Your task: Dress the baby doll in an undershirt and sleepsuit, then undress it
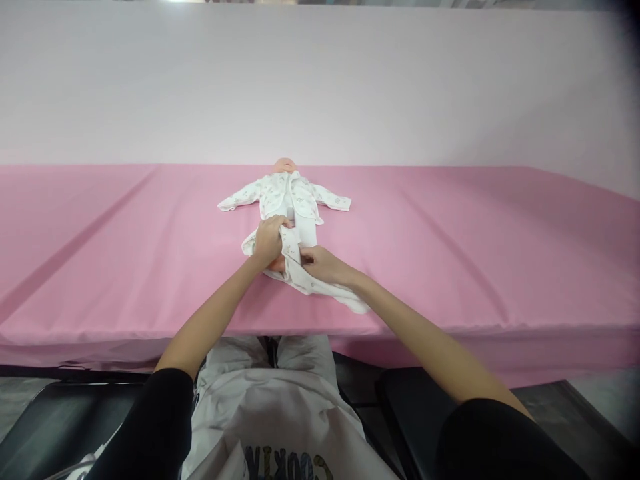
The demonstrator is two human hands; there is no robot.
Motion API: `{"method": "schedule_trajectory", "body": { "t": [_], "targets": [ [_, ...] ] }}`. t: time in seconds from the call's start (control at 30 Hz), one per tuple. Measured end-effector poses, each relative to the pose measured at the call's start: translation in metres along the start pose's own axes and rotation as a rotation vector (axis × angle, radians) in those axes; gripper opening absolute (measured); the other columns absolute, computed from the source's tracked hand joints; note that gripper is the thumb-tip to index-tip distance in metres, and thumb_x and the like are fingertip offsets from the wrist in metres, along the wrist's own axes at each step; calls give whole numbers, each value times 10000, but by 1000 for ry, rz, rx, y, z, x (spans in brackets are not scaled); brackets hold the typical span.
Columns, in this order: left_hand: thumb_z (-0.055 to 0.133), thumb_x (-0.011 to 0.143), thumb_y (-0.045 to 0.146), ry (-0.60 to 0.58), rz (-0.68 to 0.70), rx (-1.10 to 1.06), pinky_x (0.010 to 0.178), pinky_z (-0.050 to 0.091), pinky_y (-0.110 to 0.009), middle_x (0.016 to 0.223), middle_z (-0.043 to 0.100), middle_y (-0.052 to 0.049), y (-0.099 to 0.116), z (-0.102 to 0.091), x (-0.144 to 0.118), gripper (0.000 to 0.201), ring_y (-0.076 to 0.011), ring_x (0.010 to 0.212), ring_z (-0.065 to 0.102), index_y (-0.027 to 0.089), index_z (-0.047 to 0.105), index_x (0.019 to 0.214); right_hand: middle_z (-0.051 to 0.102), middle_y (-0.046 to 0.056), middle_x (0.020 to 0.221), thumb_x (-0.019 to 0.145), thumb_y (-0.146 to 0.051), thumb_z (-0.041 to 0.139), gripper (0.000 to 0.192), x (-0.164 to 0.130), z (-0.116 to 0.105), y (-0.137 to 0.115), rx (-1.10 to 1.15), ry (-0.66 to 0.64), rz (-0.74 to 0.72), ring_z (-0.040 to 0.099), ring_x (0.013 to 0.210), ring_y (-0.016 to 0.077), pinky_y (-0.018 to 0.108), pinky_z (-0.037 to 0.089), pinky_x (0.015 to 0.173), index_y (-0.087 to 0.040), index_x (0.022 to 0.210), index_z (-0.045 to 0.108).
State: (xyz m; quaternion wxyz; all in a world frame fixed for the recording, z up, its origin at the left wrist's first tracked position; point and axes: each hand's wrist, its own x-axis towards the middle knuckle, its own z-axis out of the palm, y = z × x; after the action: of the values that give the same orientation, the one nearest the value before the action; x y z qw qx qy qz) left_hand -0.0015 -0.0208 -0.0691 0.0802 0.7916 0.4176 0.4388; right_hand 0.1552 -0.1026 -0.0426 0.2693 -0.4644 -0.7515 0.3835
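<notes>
A baby doll (pixel 285 164) lies on its back, head toward the wall, in a white patterned jacket (pixel 305 197) with both sleeves spread out. White patterned baby trousers (pixel 291 252) are bunched around the doll's lower legs, and one trouser leg trails toward the lower right. My left hand (pixel 270 240) is closed on the bunched trousers at the doll's leg. Part of the doll's foot (pixel 277 265) shows below that hand. My right hand (pixel 320 263) pinches the trouser fabric just to the right, its fingers curled.
A pink cloth (pixel 450 253) with creases covers the long table. Behind it rises a white partition (pixel 320 87). The table's front edge runs close to my lap, and black chairs (pixel 75 413) stand on both sides below it.
</notes>
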Motion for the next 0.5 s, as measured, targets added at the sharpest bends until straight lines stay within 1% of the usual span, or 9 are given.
{"method": "schedule_trajectory", "body": {
  "t": [0.07,0.1,0.2,0.27,0.37,0.43,0.5],
  "targets": [
    [455,787,147,-21,16,17,810,394,-351,868,660,-33,-1,-1,1,141,-206,838,563,202,583,807,512,-22,647,737,-299,541,168,-3,-4,0,23,41,58,467,618,122,243,343,548,-154,654,550],
    [462,775,141,-41,25,30,818,392,-355,870,663,-32,-1,-2,3,151,-209,849,565,204,595,811,505,-27,631,736,-315,548,175,-4,-6,0,72,73,93,462,605,120,239,335,536,-154,667,562],
    [489,714,118,-124,62,66,829,388,-362,883,675,-26,-6,-3,7,206,-218,874,571,211,634,828,557,-13,663,710,-308,581,165,-4,-10,2,310,167,203,503,615,138,247,371,542,-155,763,612],
    [490,687,114,-173,93,58,824,397,-356,905,683,-26,-10,-4,10,251,-215,875,578,211,658,847,599,9,704,680,-271,594,204,-1,-12,2,503,199,255,532,623,153,269,414,567,-154,844,625],
    [477,678,120,-228,122,15,818,420,-337,929,691,-35,-16,-6,14,288,-204,865,590,204,682,861,629,48,724,645,-249,579,245,4,-14,0,747,201,263,567,640,189,320,465,624,-151,866,615],
    [466,660,113,-255,126,-2,818,428,-326,932,696,-36,-18,-7,16,310,-198,857,594,201,689,855,639,73,726,646,-276,557,227,8,-15,-1,844,182,249,582,654,219,351,478,646,-150,827,607],
    [458,631,104,-277,135,-16,810,432,-315,921,700,-33,-18,-8,17,326,-190,833,595,198,692,837,633,71,711,635,-267,556,193,11,-16,1,888,159,227,573,635,215,349,474,632,-156,789,593]
  ]
}}
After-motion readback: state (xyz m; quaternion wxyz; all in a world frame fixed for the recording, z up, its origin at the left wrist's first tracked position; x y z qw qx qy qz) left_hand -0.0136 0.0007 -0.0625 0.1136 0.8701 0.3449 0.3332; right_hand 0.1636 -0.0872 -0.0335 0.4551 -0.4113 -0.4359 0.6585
